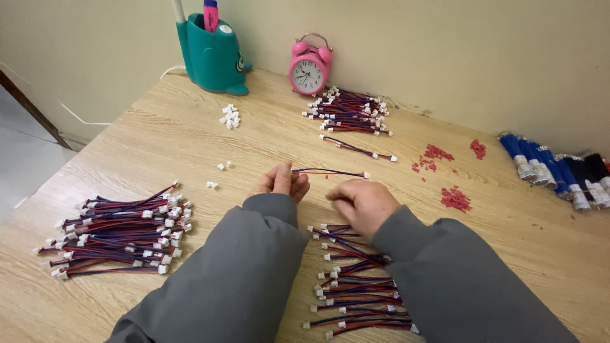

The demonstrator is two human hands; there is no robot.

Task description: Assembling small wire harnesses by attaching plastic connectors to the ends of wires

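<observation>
Wood-grain table (pixel 190 133), thin twisted wire (pixel 330 171)

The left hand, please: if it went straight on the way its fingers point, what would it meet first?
Probably the single wire lead lying alone, ahead of the left hand, then the far bundle; depth is uncertain.

The bench (pixel 159 136) is pale wood-grain laminate, matt and smooth, with fine streaks running along it. The wire (pixel 327 171) held at the left hand (pixel 279 181) has thin, slightly shiny plastic insulation in red and blue, ending in a small white matt plastic plug. The same finish shows on the wire bundle (pixel 117 235) at the left. Both sleeves (pixel 254 273) are grey matt cloth, soft and creased. The teal holder (pixel 213 57) and the pink clock (pixel 309 67) are glossy plastic. The red bits (pixel 455 199) look like dull plastic crumbs.
</observation>
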